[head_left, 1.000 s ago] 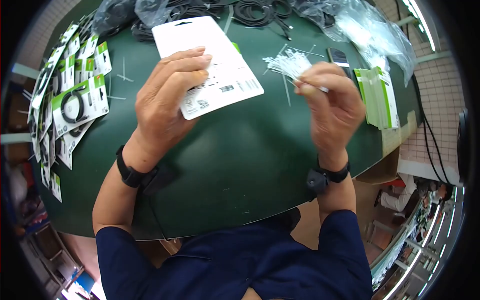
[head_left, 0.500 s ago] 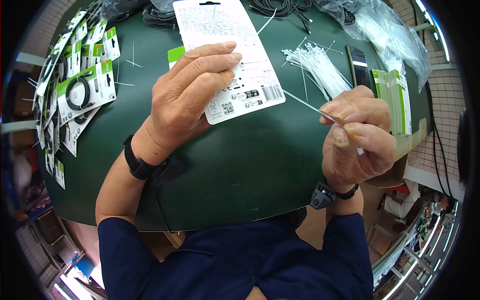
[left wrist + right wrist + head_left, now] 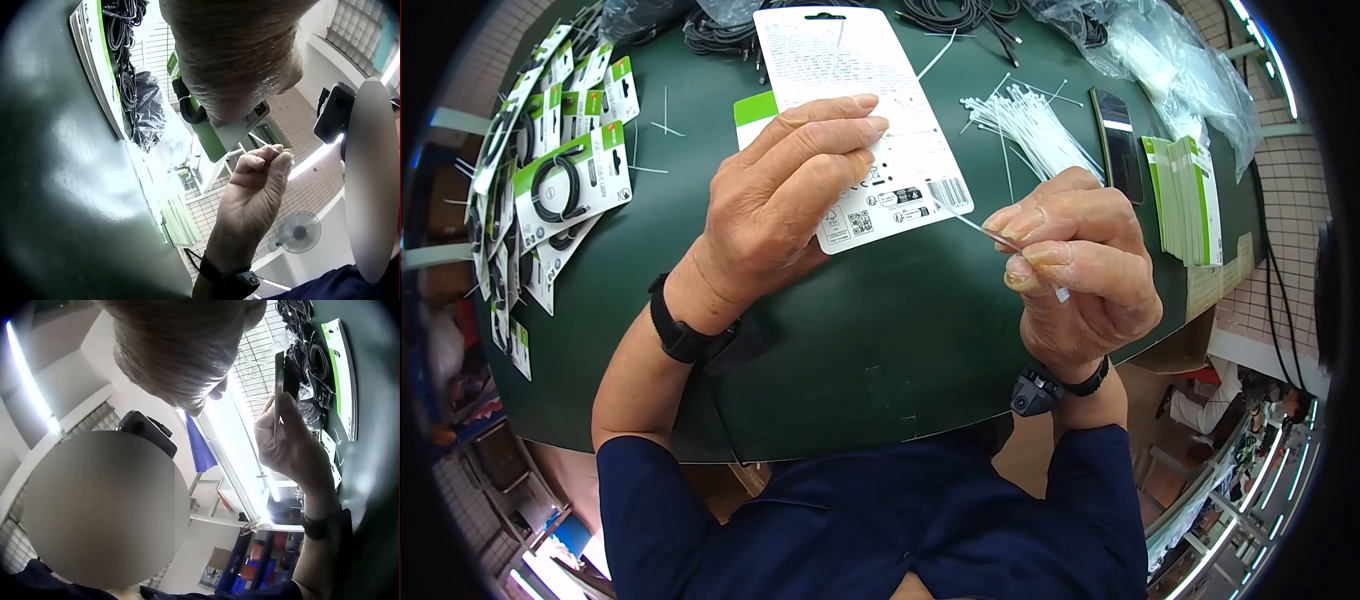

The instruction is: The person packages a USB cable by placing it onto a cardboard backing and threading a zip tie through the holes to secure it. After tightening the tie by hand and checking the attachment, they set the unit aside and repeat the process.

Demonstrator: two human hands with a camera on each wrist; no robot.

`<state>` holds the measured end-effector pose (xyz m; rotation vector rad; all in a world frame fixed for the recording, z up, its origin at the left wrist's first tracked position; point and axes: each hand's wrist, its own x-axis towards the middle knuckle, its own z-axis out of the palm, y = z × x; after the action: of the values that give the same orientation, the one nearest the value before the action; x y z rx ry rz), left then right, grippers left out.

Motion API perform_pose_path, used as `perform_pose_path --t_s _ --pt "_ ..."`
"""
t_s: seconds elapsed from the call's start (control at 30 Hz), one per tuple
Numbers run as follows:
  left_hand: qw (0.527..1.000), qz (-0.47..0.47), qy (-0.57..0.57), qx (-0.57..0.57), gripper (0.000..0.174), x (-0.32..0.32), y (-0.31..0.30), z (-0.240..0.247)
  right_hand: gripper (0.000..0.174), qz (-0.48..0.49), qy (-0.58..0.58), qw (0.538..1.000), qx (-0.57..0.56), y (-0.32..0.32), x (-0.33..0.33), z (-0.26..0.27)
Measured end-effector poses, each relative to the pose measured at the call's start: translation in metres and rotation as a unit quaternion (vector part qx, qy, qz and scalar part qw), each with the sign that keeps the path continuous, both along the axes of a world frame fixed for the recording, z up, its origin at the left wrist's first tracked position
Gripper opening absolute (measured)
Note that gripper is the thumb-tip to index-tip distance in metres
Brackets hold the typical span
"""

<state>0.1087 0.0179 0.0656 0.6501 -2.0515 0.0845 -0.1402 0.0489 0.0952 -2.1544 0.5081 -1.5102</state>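
In the head view my left hand point(image 3: 785, 190) grips a white cardboard packaging card point(image 3: 905, 150), its printed back turned up, fingers across its left part. A black cable loop point(image 3: 189, 107) shows against the card's green side in the left wrist view. My right hand point(image 3: 1090, 265) pinches a thin white cable tie point(image 3: 968, 224) between thumb and fingertips. The tie's thin end overlaps the card's lower right corner, near the barcode. Behind the right hand lies a pile of white cable ties point(image 3: 1040, 125) on the table.
Carded black cables point(image 3: 565, 190) are heaped at the left of the green table point(image 3: 870, 350). A phone point(image 3: 1116, 140) and a row of green-and-white cards point(image 3: 1180, 200) lie to the right. Coiled black cables point(image 3: 960, 18) and clear plastic bags point(image 3: 1165, 70) line the back.
My right hand picked a cable tie from the pile, drew it back to the right, then moved left to the card. The card in my left hand turned slightly and its print shows clearly.
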Motion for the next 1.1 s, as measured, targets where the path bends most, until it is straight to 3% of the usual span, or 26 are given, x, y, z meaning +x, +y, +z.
perform_pose_path --t_s 0.23,0.33,0.5,0.63,0.93,1.0,1.1 --pt "1.0 -0.005 0.0 -0.002 0.028 -0.001 0.0 0.001 0.018 -0.003 -0.002 1.0 0.001 -0.003 0.002 -0.004" --pt "1.0 -0.009 0.001 0.001 0.028 -0.001 0.0 0.0 0.031 0.018 -0.054 0.998 -0.011 -0.007 0.005 -0.009" --pt "1.0 -0.014 0.009 0.016 0.03 -0.003 0.003 0.003 0.033 0.021 -0.014 1.0 -0.002 -0.007 0.009 -0.006" --pt "0.999 -0.019 0.014 0.026 0.03 -0.006 0.008 0.007 0.027 0.012 0.021 1.0 0.014 -0.006 0.011 -0.009" --pt "0.999 -0.015 -0.036 0.022 0.028 -0.019 0.031 0.032 0.022 0.001 -0.021 0.998 0.06 -0.002 0.01 0.0" --pt "0.999 -0.032 -0.035 0.006 0.028 -0.023 0.038 0.037 0.02 -0.004 -0.013 1.0 0.02 -0.006 0.01 0.003" --pt "0.996 0.021 -0.085 -0.002 0.026 -0.023 0.053 0.048 0.018 0.002 -0.024 0.999 0.041 -0.004 0.008 0.008"
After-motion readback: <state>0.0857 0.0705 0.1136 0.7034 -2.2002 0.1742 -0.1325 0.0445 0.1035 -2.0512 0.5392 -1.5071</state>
